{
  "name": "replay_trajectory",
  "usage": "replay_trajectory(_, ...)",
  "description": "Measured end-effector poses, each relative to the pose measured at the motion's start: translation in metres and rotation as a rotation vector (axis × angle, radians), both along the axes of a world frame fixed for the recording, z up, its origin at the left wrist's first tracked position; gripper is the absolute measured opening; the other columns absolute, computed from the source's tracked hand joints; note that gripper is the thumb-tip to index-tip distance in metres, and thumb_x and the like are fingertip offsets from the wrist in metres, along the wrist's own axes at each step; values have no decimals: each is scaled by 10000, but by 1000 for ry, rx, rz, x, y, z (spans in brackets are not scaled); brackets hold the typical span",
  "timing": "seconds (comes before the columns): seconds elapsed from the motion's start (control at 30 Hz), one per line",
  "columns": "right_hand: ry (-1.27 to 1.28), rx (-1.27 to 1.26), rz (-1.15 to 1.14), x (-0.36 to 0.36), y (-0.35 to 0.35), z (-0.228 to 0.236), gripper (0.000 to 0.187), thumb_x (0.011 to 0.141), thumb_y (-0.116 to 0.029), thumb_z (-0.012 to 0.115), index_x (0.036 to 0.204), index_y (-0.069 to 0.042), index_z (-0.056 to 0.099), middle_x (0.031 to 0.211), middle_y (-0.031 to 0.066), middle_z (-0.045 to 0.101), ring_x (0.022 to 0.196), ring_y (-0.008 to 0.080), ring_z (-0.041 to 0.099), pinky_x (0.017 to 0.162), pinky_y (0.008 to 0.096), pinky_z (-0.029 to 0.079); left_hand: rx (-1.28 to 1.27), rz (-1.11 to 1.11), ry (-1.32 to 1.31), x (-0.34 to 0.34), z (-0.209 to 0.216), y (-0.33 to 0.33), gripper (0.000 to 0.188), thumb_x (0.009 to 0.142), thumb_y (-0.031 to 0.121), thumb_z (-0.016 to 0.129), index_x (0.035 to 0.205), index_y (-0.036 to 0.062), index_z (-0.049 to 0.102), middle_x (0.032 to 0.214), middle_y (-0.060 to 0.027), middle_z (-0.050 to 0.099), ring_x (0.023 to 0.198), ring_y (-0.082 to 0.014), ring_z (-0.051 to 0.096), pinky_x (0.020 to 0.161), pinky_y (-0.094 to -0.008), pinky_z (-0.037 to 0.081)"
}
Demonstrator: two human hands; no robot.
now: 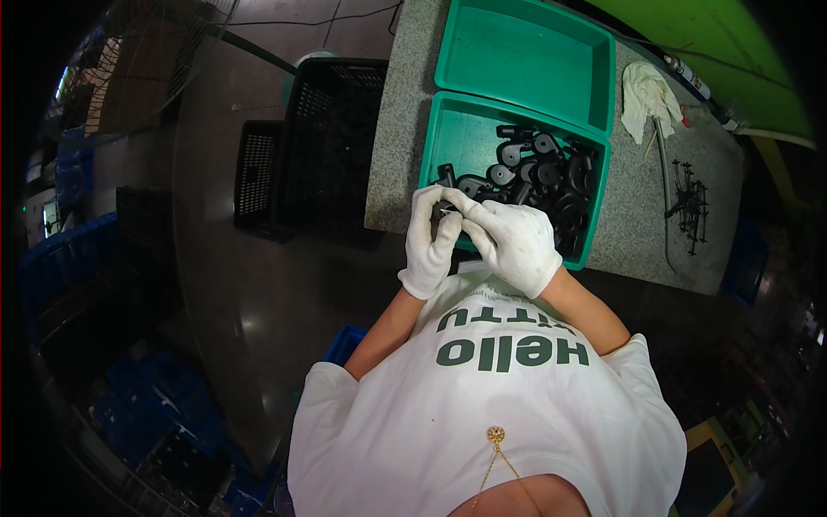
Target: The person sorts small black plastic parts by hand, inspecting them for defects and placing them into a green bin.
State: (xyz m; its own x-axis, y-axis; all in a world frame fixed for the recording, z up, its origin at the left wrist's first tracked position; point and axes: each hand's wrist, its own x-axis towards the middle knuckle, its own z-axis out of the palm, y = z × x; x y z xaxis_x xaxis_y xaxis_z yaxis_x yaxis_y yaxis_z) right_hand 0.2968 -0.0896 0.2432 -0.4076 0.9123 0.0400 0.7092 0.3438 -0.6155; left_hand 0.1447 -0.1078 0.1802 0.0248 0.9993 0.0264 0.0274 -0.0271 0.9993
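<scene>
Both of my hands wear white knit gloves and meet over the near left edge of a green plastic bin [428, 142]. My left hand [428, 246] is closed around a small black part [444, 208] with a shiny metal-looking bit, mostly covered by the fingers. Pinched together and touching the left hand's fingers, my right hand [524, 243] is closed too; what lies in its fingertips is hidden. Just beyond the hands, the bin holds a heap of black plastic caster-like parts [502, 175], several with round grey discs.
A second green bin [525, 43] sits behind the first on the speckled grey tabletop [633, 226]. To the right are a white cloth [648, 93], a thin rod [665, 185] and thin black pieces [687, 207]. Black crates [332, 95] stand left of the table.
</scene>
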Motion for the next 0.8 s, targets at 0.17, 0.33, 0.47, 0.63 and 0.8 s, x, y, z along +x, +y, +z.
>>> replay_trajectory(0.17, 12, -121, -50, -4, 0, -5, 356, 894, -249, 544, 1248, -211, 555, 711, 48, 592, 625, 258, 615, 548, 368, 496, 20, 47, 12, 3, -11, 1, 276, 885, 157, 546, 1112, 5, 510, 1083, -87, 493, 937, -171, 514, 840, -283, 431)
replay_trajectory(0.33, -50, -34, -204, 10, 21, -61, 244, 912, -287, 520, 1119, -179, 591, 794, 91, 631, 703, 313, 633, 606, 413, 507, -366, 181, -517, -10, -21, 8, 286, 954, 297, 533, 1106, 57, 508, 963, -33, 506, 798, -120, 512, 687, -273, 464)
replay_trajectory(0.47, -418, 94, -275, 58, 67, -120, 192, 858, -201, 561, 1040, -141, 583, 899, 90, 571, 701, 290, 643, 606, 400, 516, -458, 414, -812, -55, -43, 42, 336, 930, 388, 570, 1079, 90, 533, 885, -8, 503, 720, -95, 468, 643, -244, 435)
replay_trajectory(0.63, -850, 125, -13, 65, 105, -147, 199, 819, -94, 506, 1012, -115, 553, 878, 71, 576, 710, 232, 657, 603, 366, 524, -588, 704, -801, -131, -125, 86, 264, 900, 281, 624, 1049, 70, 572, 977, -75, 539, 876, -215, 515, 713, -381, 482)
replay_trajectory(0.8, -770, 266, 4, 62, 104, -140, 148, 787, -108, 541, 932, -78, 543, 827, 85, 568, 665, 229, 649, 527, 363, 529, -506, 931, -744, -200, -199, 117, 260, 887, 148, 616, 1093, 16, 528, 1048, -151, 530, 977, -299, 521, 864, -500, 503)
